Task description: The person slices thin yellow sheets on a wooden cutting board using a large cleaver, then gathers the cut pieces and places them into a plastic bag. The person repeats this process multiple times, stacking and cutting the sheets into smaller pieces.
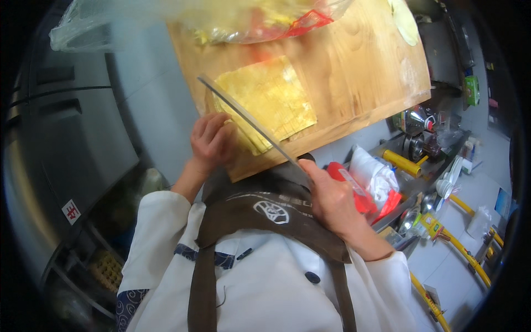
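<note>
My right hand [334, 195] grips the handle of a long kitchen knife [249, 118]. Its blade, seen nearly edge-on, slants up and left across a stack of thin yellow food sheets [265, 97]. The sheets, perhaps bean curd skin, lie flat on a thick wooden cutting board [352, 79]. Left of the blade, a narrower part of the stack [244, 135] shows layered edges. My left hand [213, 141] is beside that part with its fingers curled; blur and the hand itself hide what the fingertips hold.
A clear plastic bag [265, 25] with yellow contents and red marks covers the board's far side. A pale flat piece [404, 23] lies at the far right. Right of the board are a red package [352, 186], a white bag [373, 170] and a plastic bottle [417, 120].
</note>
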{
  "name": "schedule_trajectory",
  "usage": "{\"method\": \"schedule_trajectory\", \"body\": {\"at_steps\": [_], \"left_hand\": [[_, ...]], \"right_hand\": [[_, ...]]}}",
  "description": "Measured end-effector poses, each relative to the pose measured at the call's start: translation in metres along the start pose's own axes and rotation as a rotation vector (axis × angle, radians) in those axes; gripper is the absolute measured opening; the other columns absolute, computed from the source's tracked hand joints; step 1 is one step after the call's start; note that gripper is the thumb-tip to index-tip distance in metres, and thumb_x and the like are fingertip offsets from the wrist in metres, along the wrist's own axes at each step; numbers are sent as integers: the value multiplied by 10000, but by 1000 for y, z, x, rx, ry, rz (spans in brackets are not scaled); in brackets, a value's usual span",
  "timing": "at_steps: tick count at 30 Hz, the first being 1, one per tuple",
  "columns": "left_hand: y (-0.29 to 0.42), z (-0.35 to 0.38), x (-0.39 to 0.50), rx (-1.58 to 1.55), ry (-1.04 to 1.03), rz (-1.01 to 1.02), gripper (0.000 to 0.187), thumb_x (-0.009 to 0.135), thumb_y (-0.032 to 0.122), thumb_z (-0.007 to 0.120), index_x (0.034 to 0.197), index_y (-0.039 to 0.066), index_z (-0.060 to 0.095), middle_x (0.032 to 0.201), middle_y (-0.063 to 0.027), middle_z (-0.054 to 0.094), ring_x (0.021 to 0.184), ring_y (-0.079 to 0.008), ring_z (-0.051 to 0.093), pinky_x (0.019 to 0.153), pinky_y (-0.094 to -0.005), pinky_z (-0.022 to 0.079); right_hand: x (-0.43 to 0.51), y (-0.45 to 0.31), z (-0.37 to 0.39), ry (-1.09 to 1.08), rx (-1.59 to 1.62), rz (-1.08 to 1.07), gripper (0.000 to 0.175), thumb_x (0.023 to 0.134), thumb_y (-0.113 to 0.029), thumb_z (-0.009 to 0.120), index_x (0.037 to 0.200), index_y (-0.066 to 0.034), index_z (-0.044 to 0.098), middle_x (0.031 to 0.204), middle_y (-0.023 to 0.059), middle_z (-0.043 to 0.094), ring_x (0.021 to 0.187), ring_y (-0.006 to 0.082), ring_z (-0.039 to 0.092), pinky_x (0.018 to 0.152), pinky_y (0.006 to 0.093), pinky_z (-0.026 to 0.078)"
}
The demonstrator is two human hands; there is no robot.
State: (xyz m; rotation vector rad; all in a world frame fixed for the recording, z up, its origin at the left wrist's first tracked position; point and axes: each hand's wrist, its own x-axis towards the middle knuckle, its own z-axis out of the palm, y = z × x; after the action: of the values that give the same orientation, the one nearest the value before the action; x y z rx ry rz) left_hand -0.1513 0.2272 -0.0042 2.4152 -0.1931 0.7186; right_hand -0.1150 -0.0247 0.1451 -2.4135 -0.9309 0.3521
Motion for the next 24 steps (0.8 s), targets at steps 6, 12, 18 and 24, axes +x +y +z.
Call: {"method": "schedule_trajectory", "body": {"at_steps": [6,12,18,24], "left_hand": [[40,17,46,152,-77,-92,274,765,153,655,1033,100,657,1127,-105,606,1098,-293,556,1027,-438,364],[54,47,59,307,-152,-284,373,799,275,634,1145,137,616,1226,-99,553,1219,-275,469,1098,-591,171],[62,69,65,409,-136,-410,398,800,316,624,1175,180,616,1293,-109,511,1267,-304,416,1069,-680,121],[60,83,61,423,-158,-486,413,796,323,630,1190,202,614,1341,-108,480,1275,-302,404,1073,-690,111]], "right_hand": [[35,50,-53,-92,-276,-141,605,727,50,551,1306,-95,452,826,105,609,647,276,634,505,375,497],[82,96,-63,-262,-392,-212,625,720,66,558,1306,-128,461,936,127,655,669,309,639,530,396,485],[126,123,-66,-400,-413,-338,672,720,45,570,1345,-144,412,907,132,626,639,316,622,513,401,469],[156,133,-71,-515,-378,-430,709,710,43,574,1369,-125,371,861,144,604,617,333,608,513,414,467]]}}
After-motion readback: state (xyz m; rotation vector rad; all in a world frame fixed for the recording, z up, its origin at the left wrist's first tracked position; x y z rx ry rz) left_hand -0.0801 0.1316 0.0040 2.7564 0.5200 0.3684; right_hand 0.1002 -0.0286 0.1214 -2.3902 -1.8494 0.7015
